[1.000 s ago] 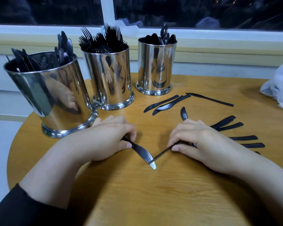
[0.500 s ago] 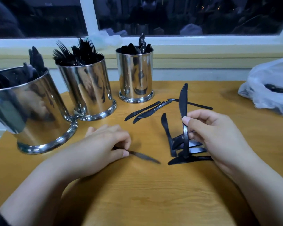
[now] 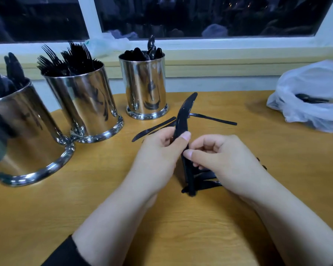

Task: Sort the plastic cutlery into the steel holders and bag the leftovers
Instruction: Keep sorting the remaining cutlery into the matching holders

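Note:
My left hand (image 3: 160,150) and my right hand (image 3: 221,160) meet at the table's middle, both pinching an upright bunch of black plastic knives (image 3: 184,120) whose handle ends rest on the wood. More black knives (image 3: 204,179) lie fanned under my right hand. A few loose knives (image 3: 213,118) lie just behind the hands. Three steel holders stand at the left: the knife holder (image 3: 25,131) nearest, the fork holder (image 3: 85,104) in the middle, the spoon holder (image 3: 146,87) farthest.
A white plastic bag (image 3: 311,96) with black cutlery inside lies at the table's right edge. The round wooden table (image 3: 161,223) sits against a wall under a dark window with a white sill (image 3: 229,45).
My left hand lifted its knife off the table and brought it to the upright knife in my right hand. Both hands now hold the bunch together. The view shifted right.

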Available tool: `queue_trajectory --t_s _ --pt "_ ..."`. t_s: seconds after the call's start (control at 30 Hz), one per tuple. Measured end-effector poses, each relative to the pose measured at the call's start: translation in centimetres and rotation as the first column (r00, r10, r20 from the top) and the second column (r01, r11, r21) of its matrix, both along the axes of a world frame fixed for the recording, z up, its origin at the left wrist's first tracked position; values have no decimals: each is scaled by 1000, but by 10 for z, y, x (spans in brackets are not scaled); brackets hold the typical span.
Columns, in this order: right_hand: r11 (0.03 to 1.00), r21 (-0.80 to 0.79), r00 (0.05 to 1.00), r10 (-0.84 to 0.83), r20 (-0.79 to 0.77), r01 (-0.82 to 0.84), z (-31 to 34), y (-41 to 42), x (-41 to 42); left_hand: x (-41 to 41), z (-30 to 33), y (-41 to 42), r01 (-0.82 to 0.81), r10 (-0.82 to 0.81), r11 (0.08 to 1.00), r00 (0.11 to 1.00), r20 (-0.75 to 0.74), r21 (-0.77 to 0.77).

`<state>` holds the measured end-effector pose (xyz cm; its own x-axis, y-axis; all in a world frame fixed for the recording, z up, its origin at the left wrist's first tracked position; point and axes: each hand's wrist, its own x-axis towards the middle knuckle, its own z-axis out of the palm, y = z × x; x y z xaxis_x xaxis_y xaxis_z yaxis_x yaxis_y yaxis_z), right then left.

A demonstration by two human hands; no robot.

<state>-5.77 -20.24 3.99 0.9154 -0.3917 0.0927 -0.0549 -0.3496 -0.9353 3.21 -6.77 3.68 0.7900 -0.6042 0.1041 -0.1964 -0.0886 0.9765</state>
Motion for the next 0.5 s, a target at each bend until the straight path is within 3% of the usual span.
queue_trajectory --t_s 0.13,0.23,0.3,0.4,0.5 --pt "997 -68 999 27 -45 -30 1 -8 -4 2 -2 -3 -22 22 1000 1000 -17 10" --pt "941 -337 990 -32 -136 -16 10 -34 -18 9 -2 1 -60 57 998 995 -77 -37" --pt "869 -481 963 -18 -268 -118 16 -50 -29 10 0 4 -48 36 995 991 -126 -92" --pt "812 -512 907 48 -419 -280 14 -57 -38 8 -2 4 -91 79 992 988 -136 -87" --pt "776 -531 871 48 -489 -340 5 -58 -40 8 -5 1 -89 76 993 982 -174 -72"
